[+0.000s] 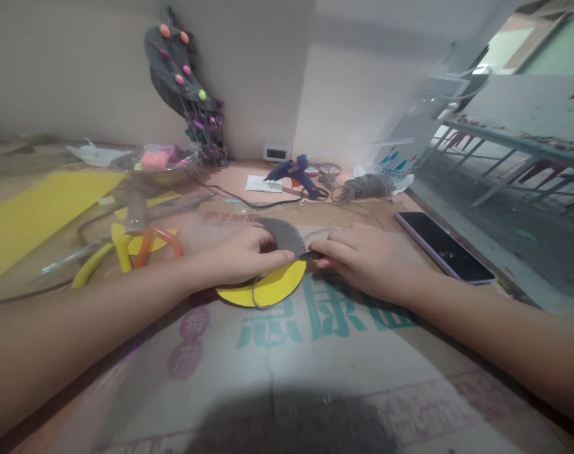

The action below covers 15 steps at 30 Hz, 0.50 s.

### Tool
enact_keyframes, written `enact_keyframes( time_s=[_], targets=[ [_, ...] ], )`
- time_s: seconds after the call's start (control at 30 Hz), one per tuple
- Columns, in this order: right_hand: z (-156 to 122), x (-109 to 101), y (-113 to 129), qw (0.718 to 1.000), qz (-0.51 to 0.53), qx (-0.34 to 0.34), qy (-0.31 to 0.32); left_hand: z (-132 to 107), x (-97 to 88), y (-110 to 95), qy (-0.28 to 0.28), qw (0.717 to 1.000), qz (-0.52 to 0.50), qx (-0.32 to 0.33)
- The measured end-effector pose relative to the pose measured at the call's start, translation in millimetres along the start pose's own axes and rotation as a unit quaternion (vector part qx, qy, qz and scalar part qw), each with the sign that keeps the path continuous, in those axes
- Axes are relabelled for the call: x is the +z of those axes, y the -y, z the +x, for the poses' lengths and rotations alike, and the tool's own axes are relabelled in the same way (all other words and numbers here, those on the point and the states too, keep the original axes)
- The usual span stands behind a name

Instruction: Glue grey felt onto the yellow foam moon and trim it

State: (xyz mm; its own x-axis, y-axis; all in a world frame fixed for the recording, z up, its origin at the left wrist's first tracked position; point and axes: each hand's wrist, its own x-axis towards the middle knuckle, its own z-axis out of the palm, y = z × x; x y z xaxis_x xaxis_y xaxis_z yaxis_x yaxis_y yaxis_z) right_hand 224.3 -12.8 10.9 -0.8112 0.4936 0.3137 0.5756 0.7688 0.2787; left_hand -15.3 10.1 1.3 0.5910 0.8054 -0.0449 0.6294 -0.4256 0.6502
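A crescent of yellow card (pixel 277 287) has its upper part wrapped closely in grey yarn (pixel 287 236). My left hand (pixel 242 255) grips it from the left, thumb on top, covering part of the card. A loose yarn loop hangs across the yellow lower part. My right hand (pixel 363 258) is closed at the crescent's right edge, its fingertips pinching a dark strand that looks like the same yarn in shadow. Another thin strand curves up beside those fingers.
Behind are a blue glue gun (pixel 294 173), a yarn skein (pixel 367 187) and a small digital display (pixel 276 152). A phone (pixel 445 246) lies right. Orange- and yellow-handled scissors (pixel 149 246) and a yellow sheet (pixel 45 217) lie left. A grey decorated crescent (pixel 173 69) stands against the wall. Printed cardboard (pixel 287 372) covers the table.
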Motion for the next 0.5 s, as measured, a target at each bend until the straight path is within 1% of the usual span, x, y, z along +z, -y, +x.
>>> enact_keyframes(
  time_s=[0.33,0.4,0.5],
  targets=[
    [0.0,2.1,-2.7,1.0,0.002,-0.021,-0.006,0.9,0.0,1.7,0.01,1.0,0.0,0.005],
    [-0.3,2.5,-3.1,1.0,0.006,-0.015,-0.005,1.0,0.0,1.7,0.007,1.0,0.0,0.008],
    [-0.2,1.3,-2.7,1.0,0.024,0.011,-0.008,1.0,-0.1,2.1,0.004,1.0,0.0,0.002]
  ],
)
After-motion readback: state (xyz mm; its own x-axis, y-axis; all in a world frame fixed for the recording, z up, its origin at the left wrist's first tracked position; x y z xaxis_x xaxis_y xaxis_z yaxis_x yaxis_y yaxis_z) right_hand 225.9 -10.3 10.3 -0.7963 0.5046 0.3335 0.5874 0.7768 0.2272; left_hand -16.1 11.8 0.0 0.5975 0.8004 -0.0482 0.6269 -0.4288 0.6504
